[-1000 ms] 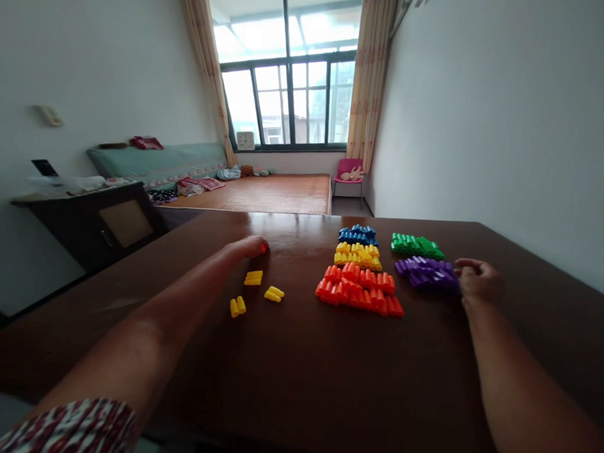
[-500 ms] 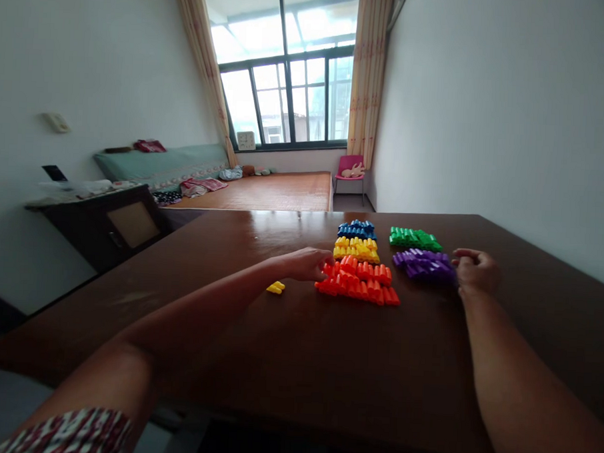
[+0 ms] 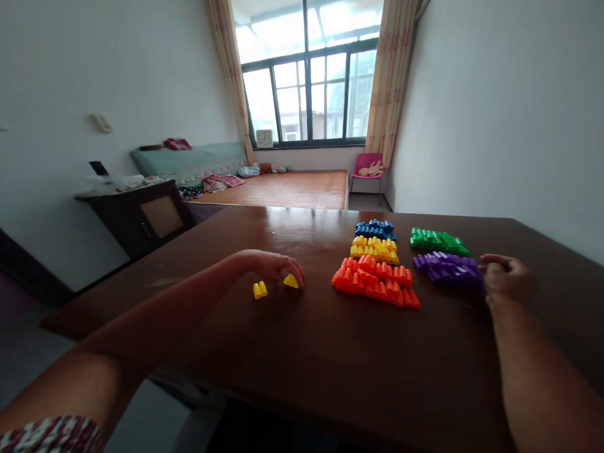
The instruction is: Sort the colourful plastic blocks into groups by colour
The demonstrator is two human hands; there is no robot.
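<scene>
My left hand (image 3: 275, 265) is bent down over the table, its fingers closed around a small yellow plastic toy piece (image 3: 290, 281). Just left of it lies a pair of yellow pieces (image 3: 260, 290). My right hand (image 3: 510, 281) rests with curled fingers at the right end of a purple pile of pieces (image 3: 447, 268); whatever its fingers may hold is hidden. Between the hands lie orange pieces (image 3: 377, 281) in rows, with yellow pieces (image 3: 374, 250) and blue pieces (image 3: 375, 229) behind them. Green pieces (image 3: 437, 240) sit behind the purple ones.
Everything lies on a glossy dark brown table (image 3: 336, 361). Past its far edge are a bed (image 3: 304, 186) and a pink chair (image 3: 367, 166) under a window. A dark cabinet (image 3: 137, 212) stands to the left, and a white wall runs along the right.
My left hand has moved left from the orange and yellow rows to the loose yellow piece. The pair of yellow pieces now shows. My right hand stays beside the purple pile; the view has shifted left.
</scene>
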